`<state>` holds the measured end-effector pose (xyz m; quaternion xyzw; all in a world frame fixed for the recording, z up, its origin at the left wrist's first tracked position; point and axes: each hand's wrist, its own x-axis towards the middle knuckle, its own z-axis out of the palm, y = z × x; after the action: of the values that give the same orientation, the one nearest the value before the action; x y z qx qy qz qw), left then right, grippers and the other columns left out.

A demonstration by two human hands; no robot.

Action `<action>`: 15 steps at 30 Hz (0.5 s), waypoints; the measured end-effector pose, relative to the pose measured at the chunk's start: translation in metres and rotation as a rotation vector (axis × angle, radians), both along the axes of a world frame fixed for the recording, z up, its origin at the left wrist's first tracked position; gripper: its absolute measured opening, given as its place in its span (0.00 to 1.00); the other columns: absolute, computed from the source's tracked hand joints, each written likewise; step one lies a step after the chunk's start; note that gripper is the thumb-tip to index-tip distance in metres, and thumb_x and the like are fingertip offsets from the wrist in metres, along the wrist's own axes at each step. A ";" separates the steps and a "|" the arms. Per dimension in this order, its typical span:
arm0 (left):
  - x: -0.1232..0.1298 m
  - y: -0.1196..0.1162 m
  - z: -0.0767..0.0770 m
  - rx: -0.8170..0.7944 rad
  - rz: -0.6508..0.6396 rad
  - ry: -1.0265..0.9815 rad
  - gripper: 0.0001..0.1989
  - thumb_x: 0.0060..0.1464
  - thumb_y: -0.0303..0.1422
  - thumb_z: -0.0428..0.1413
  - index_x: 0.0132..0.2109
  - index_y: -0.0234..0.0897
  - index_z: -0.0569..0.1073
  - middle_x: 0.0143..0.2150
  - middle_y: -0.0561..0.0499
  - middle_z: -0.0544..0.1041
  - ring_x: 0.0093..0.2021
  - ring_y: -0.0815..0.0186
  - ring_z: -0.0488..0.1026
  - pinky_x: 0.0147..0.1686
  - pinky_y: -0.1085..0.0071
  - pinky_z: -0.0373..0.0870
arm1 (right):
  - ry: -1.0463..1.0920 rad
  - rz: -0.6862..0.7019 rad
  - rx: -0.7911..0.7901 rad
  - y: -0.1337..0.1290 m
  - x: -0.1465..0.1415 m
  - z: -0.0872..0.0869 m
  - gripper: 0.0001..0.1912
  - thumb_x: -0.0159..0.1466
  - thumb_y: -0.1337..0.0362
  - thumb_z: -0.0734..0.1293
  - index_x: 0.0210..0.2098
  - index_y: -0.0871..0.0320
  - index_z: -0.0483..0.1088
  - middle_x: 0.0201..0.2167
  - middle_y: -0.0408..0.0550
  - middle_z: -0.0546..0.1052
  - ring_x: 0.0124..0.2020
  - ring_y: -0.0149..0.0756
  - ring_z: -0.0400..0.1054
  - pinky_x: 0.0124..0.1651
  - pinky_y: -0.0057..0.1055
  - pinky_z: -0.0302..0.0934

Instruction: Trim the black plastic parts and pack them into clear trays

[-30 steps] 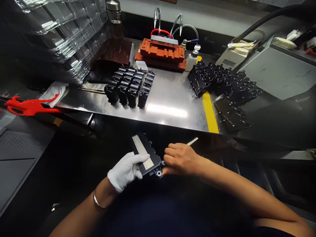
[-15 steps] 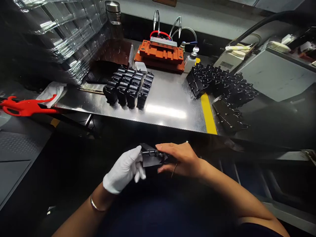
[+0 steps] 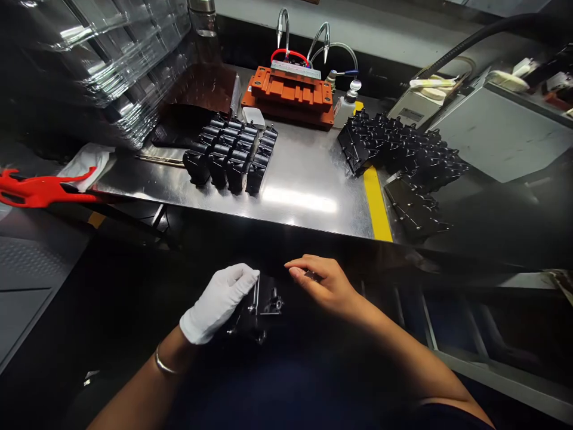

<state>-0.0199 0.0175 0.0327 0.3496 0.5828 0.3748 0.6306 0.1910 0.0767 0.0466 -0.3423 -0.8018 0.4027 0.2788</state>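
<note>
My left hand [image 3: 220, 303], in a white glove, pinches a black plastic part [image 3: 268, 301] by its edge, below the front of the bench. Small pegs and a round boss show on the part; its dark outline partly melts into the dark clothing behind. To the right of it, apart from the part, is my bare right hand [image 3: 326, 280]. Its thumb and fingertips are drawn together in a pinch, and whether something small sits between them I cannot make out.
On the metal bench [image 3: 313, 173], rows of black parts [image 3: 233, 152] stand left and a larger batch [image 3: 398, 146] right, beside yellow tape [image 3: 378, 203]. Behind are an orange fixture [image 3: 290, 92] and a white bottle [image 3: 345, 108]. A red air gun [image 3: 45, 188] hangs left, near stacked clear trays [image 3: 111, 71].
My right hand has let go of the black plastic part and drawn its fingers together. The part has turned in my left hand, now showing its pegs.
</note>
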 end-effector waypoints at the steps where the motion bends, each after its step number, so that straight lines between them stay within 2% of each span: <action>1: 0.000 0.000 0.001 -0.008 -0.039 -0.001 0.23 0.47 0.52 0.58 0.24 0.36 0.67 0.21 0.57 0.64 0.22 0.72 0.60 0.23 0.75 0.61 | -0.011 0.046 0.010 -0.001 0.000 0.000 0.10 0.67 0.64 0.63 0.38 0.62 0.75 0.25 0.46 0.75 0.25 0.28 0.68 0.28 0.23 0.62; 5: 0.003 -0.001 0.003 0.013 -0.131 0.037 0.22 0.48 0.50 0.58 0.23 0.36 0.66 0.20 0.57 0.63 0.22 0.72 0.59 0.22 0.76 0.59 | -0.028 0.218 -0.005 -0.005 -0.001 0.003 0.10 0.67 0.66 0.63 0.41 0.62 0.75 0.27 0.48 0.76 0.27 0.29 0.69 0.31 0.24 0.63; 11: 0.004 -0.002 0.003 0.049 -0.212 0.082 0.20 0.51 0.49 0.56 0.24 0.37 0.66 0.22 0.57 0.64 0.22 0.72 0.60 0.21 0.76 0.59 | -0.112 0.255 -0.037 -0.004 0.002 0.010 0.09 0.66 0.66 0.63 0.39 0.61 0.76 0.28 0.47 0.77 0.27 0.28 0.69 0.31 0.24 0.63; 15: 0.003 -0.004 0.001 0.095 -0.311 0.157 0.19 0.53 0.48 0.54 0.25 0.37 0.67 0.22 0.57 0.64 0.23 0.72 0.60 0.22 0.76 0.59 | -0.168 0.271 -0.059 0.000 0.001 0.006 0.08 0.65 0.67 0.63 0.36 0.61 0.75 0.29 0.48 0.77 0.28 0.29 0.70 0.32 0.25 0.62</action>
<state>-0.0168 0.0139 0.0339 0.4928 0.5509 0.2715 0.6164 0.1922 0.0762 0.0522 -0.2715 -0.8491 0.4299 0.1435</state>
